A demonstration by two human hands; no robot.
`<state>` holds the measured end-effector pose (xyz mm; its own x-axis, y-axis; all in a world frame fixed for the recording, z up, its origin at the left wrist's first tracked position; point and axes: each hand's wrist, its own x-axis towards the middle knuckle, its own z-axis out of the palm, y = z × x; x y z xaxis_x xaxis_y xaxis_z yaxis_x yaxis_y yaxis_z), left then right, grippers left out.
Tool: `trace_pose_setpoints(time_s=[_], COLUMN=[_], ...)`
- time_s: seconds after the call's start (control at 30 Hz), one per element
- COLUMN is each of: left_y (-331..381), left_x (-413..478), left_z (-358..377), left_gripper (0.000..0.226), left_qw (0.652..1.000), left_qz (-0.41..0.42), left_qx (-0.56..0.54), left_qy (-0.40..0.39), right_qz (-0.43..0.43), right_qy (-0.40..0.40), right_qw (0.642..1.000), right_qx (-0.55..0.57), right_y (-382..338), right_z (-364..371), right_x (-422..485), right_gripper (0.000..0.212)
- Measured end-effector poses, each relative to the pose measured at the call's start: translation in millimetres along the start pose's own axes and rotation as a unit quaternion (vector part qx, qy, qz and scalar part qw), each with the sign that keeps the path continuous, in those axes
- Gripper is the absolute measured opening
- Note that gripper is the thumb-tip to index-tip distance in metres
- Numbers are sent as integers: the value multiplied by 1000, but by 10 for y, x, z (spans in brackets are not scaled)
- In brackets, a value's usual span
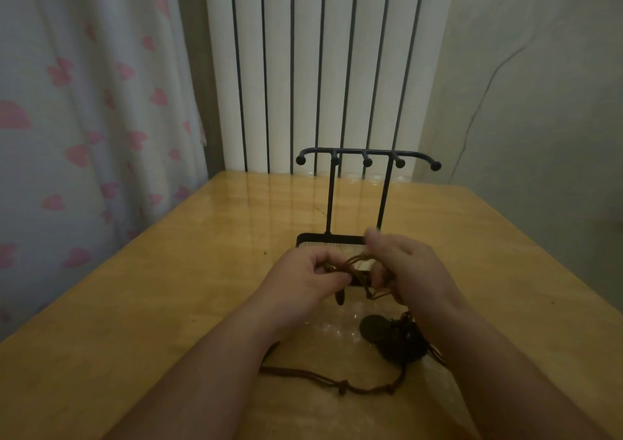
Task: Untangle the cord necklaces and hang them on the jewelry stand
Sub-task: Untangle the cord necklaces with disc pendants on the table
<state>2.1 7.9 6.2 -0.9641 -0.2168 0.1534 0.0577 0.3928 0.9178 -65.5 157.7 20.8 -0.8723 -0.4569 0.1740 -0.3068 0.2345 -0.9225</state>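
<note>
Glossy wooden table (151, 305), black jewelry stand (367, 162) (upright), brown cord necklaces (344, 387) with dark pendants (372, 330)

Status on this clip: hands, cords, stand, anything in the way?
Left hand and right hand both pinch the tangled cords. Jewelry stand hooks bare. Dark pendants and a loose cord lie on the table near the wrists.

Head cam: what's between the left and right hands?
A tangle of brown cords spans the gap, pinched by the left hand and the right hand. The jewelry stand base sits just behind it. This shows in the head view.
</note>
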Motion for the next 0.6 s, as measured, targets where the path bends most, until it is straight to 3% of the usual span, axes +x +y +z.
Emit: trace_pose_setpoints(time_s=[0.1,0.17,0.27,0.4,0.5,0.6], left_y=[8,14,20,28,29,21], left_x=[-16,-16,-10,-17,-16,-7], left_z=[-6,-8,-3,2,16,10], left_gripper=[17,18,22,21,19,24], left_qw=[1000,1000,999,997,996,996], left_qz=[-2,-21,-53,-70,-78,-71], left_qx=[18,14,-1,-9,-4,-28], left_qy=[-7,0,3,-31,-40,-34], right_qz=[-30,-22,33,71,69,71], right_qy=[1,23,25,-18,-43,-65], right_qw=[998,997,996,953,923,920], right_qx=[-64,-68,83,295,376,380], right_y=[9,17,7,-11,-1,-6], right_z=[21,28,-4,-42,-41,-43], right_x=[-18,4,23,36,59,46], right_gripper=[31,28,35,28,26,24])
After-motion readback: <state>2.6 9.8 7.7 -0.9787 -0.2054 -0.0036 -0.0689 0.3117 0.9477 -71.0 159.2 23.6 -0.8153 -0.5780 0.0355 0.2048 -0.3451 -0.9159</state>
